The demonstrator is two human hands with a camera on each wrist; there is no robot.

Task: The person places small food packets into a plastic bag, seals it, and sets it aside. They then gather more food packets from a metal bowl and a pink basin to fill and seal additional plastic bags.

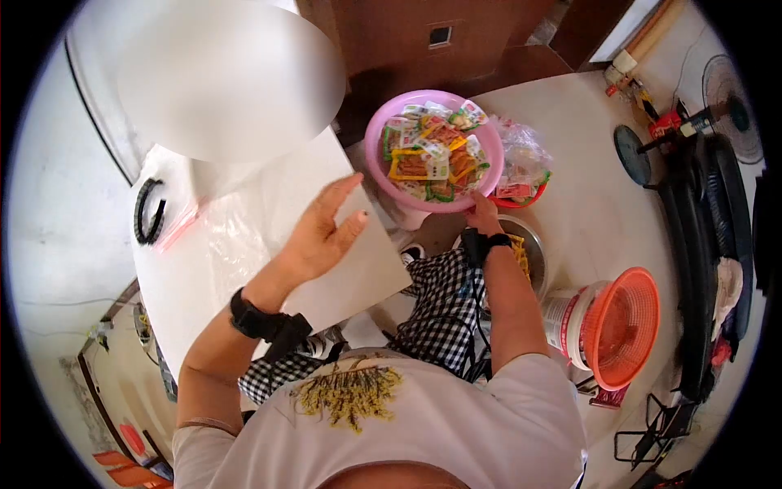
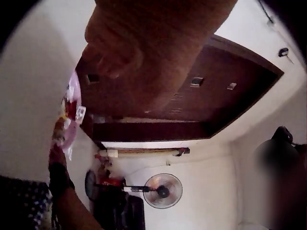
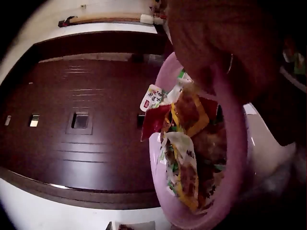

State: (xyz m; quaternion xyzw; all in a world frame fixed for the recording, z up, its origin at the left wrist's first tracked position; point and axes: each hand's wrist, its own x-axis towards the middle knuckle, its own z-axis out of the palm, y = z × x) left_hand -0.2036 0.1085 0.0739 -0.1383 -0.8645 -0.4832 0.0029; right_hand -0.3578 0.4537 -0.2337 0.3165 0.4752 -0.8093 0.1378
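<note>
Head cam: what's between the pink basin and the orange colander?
A metal bowl with yellow contents, partly hidden by the right forearm, lies between the pink basin and the orange colander. Only the head view shows it.

Home room: tiled floor (image 1: 586, 204), dark wooden doors (image 3: 86, 120), standing fan (image 2: 163, 190), plastic household basins (image 1: 623, 326).

An orange strainer (image 1: 623, 326) is sitting atop a white bucket (image 1: 562, 322) on the floor, a fan (image 1: 731, 102) is standing beyond, and a steel bowl (image 1: 531, 244) is resting near a red basket (image 1: 521, 196).
</note>
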